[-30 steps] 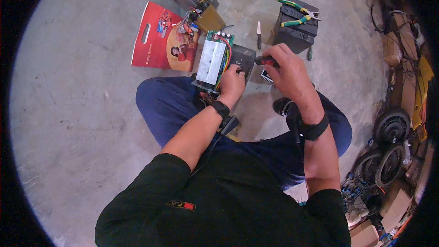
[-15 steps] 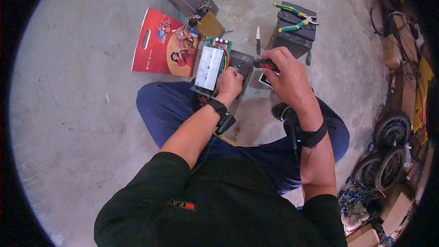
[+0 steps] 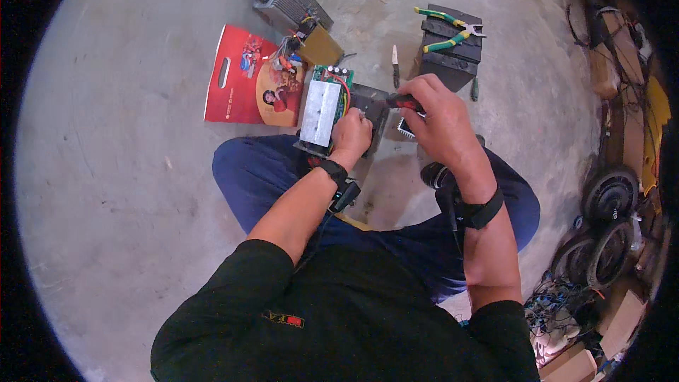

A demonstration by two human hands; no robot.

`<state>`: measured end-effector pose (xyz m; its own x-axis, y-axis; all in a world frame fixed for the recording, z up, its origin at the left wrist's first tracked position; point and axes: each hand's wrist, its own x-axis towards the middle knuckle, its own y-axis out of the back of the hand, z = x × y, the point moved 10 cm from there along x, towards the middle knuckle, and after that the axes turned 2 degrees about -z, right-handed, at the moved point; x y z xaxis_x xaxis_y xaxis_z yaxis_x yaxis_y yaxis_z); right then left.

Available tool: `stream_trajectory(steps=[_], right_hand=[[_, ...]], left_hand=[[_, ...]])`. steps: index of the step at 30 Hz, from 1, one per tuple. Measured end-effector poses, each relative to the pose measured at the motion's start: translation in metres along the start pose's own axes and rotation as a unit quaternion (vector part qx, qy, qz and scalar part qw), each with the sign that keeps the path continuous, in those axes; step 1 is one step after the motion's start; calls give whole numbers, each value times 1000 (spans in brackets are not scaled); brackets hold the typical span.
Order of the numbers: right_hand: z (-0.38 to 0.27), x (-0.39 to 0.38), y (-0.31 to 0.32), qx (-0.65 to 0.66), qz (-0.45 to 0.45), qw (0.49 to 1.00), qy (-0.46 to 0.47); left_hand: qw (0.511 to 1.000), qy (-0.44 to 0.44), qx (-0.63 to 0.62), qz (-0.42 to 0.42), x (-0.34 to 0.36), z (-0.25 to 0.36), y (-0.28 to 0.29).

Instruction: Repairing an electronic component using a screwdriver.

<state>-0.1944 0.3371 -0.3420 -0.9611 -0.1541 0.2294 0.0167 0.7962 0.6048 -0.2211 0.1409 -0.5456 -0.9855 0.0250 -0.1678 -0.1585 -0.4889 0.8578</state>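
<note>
My right hand (image 3: 444,122) is wrapped round a red and black screwdriver (image 3: 405,102), which lies nearly level with its front end pointing left. My left hand (image 3: 352,134) is closed, its fingertips at a dark flat panel (image 3: 378,102); whatever it pinches is hidden. Against that hand stands a green circuit board (image 3: 342,73) with a long silver heat sink (image 3: 322,110) and red and yellow wires. Just beyond the right hand's thumb, a small dark finned part (image 3: 406,127) shows in part.
A red printed bag (image 3: 237,81) lies left of the board. Farther off are a finned metal case (image 3: 292,3), a gold-coloured box (image 3: 320,46) and a small knife (image 3: 395,64). Green-handled pliers (image 3: 453,32) rest on a black block (image 3: 453,64). Wheels (image 3: 610,194) and cables line the right side.
The whole view has shifted slightly. Both hands keep nearly the same hold, with the screwdriver still pointing toward the dark panel.
</note>
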Motion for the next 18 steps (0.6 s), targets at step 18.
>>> stream_trajectory(steps=[18], right_hand=[[-3,1,4,-13,13,1000,16]], left_hand=[[997,-60,44,-22,-4,10,-1]])
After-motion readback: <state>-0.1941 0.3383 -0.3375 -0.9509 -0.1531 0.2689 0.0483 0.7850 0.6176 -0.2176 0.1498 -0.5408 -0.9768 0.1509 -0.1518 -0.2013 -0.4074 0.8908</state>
